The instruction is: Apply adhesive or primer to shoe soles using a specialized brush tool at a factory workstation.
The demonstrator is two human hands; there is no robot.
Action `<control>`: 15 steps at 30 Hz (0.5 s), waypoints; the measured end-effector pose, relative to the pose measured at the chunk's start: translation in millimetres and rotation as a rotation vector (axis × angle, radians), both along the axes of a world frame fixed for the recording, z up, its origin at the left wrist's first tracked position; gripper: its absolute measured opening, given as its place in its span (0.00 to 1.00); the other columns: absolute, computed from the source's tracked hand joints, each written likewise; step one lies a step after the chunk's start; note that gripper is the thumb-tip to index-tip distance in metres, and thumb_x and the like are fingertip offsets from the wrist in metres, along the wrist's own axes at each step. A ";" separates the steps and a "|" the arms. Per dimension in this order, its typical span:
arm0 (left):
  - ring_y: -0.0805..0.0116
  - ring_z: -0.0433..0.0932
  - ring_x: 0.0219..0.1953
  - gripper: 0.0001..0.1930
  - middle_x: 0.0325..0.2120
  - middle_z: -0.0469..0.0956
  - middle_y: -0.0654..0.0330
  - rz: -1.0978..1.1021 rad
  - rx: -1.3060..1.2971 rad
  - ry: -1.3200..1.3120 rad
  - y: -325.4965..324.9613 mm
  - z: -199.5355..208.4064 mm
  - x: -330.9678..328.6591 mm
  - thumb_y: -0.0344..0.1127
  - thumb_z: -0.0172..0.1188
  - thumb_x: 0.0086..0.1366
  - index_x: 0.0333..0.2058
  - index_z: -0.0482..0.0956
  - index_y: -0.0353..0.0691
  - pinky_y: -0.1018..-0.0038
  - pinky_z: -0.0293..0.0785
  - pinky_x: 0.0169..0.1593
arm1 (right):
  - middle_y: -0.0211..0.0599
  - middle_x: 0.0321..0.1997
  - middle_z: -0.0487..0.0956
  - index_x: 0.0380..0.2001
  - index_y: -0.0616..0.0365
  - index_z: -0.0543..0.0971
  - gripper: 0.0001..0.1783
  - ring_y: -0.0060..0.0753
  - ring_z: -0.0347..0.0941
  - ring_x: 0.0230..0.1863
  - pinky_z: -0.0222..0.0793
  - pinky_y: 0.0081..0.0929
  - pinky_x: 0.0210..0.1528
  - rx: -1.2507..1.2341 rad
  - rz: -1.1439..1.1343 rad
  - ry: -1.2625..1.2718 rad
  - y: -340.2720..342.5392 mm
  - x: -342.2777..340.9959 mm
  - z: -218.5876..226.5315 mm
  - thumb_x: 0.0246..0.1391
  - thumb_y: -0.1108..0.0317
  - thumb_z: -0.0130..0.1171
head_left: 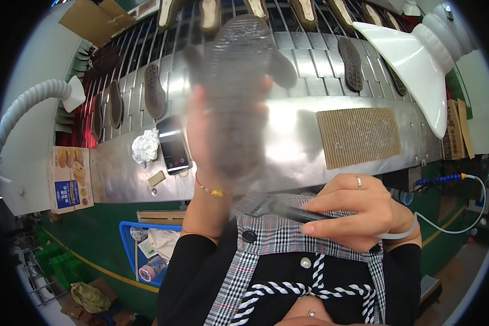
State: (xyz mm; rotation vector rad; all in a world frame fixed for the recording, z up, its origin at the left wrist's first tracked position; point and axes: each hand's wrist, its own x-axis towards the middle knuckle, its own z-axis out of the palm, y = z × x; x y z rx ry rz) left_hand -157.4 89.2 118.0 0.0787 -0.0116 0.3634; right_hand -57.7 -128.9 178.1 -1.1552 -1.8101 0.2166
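A large grey-brown shoe sole [236, 103], smeared by motion, stands nearly upright over the metal worktop, its ridged face toward me. My left hand [199, 127] is wrapped round it from behind, with fingertips showing at its right edge. Below and right of the sole, my right hand [353, 209] grips the dark handle of a slim tool [299, 213]. The tool's blurred head points left, near the sole's lower end; I cannot tell its exact kind. Its tip appears apart from the sole, in front of my checked apron [266, 239].
Several soles, such as one dark sole [155, 91], lie on the slatted conveyor [309, 68]. A corrugated cardboard piece [358, 137], phone [174, 149] and crumpled white tissue [145, 146] rest on the worktop. A white funnel hood [413, 60] hangs right; a blue basket [126, 244] sits lower left.
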 end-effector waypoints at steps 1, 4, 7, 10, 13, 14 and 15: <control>0.50 0.60 0.63 0.33 0.63 0.58 0.39 0.001 -0.002 0.001 0.5 -1.9 -1.4 0.55 0.36 0.73 0.66 0.57 0.35 0.61 0.71 0.53 | 0.44 0.33 0.81 0.35 0.61 0.85 0.18 0.37 0.77 0.27 0.72 0.26 0.26 -0.013 -0.004 0.021 -1.2 4.0 2.8 0.33 0.75 0.65; 0.48 0.57 0.65 0.34 0.65 0.55 0.39 -0.214 -0.031 -0.181 -1.2 -1.3 -1.1 0.56 0.37 0.73 0.66 0.55 0.35 0.60 0.70 0.54 | 0.45 0.34 0.81 0.35 0.61 0.85 0.17 0.38 0.77 0.29 0.74 0.28 0.29 -0.113 -0.035 0.006 0.6 19.0 8.8 0.36 0.75 0.64; 0.47 0.75 0.53 0.40 0.61 0.62 0.38 -0.139 -0.023 0.122 -13.1 10.4 -3.8 0.64 0.34 0.71 0.66 0.56 0.32 0.61 0.79 0.51 | 0.45 0.34 0.81 0.36 0.60 0.85 0.16 0.40 0.77 0.29 0.74 0.29 0.30 -0.113 0.068 0.022 -2.7 21.8 12.9 0.38 0.75 0.63; 0.44 0.75 0.54 0.41 0.63 0.59 0.37 -0.291 0.000 0.045 -15.3 13.4 -5.1 0.64 0.34 0.71 0.67 0.53 0.33 0.62 0.76 0.55 | 0.45 0.34 0.81 0.35 0.59 0.85 0.14 0.41 0.78 0.29 0.74 0.30 0.30 -0.100 0.002 0.042 -1.4 27.6 16.9 0.40 0.75 0.62; 0.46 0.67 0.62 0.41 0.64 0.59 0.39 -0.332 -0.007 0.074 -20.3 18.1 -5.8 0.64 0.35 0.71 0.67 0.54 0.33 0.60 0.68 0.63 | 0.44 0.33 0.81 0.33 0.58 0.86 0.12 0.40 0.78 0.29 0.73 0.30 0.29 -0.166 0.142 0.054 -5.2 31.7 15.8 0.41 0.73 0.63; 0.46 0.67 0.62 0.41 0.64 0.59 0.39 -0.333 -0.009 0.073 -21.7 19.2 -5.9 0.64 0.35 0.71 0.67 0.54 0.33 0.60 0.68 0.63 | 0.44 0.33 0.81 0.33 0.58 0.86 0.12 0.40 0.78 0.29 0.73 0.30 0.29 -0.168 0.141 0.054 -5.3 32.3 17.0 0.41 0.73 0.63; 0.43 0.57 0.66 0.42 0.66 0.54 0.38 -0.312 -0.035 0.092 -23.0 20.6 -6.0 0.65 0.35 0.71 0.67 0.52 0.32 0.56 0.65 0.64 | 0.43 0.32 0.82 0.31 0.55 0.86 0.09 0.38 0.78 0.28 0.73 0.29 0.29 -0.146 0.036 0.071 -5.1 32.0 18.9 0.44 0.69 0.64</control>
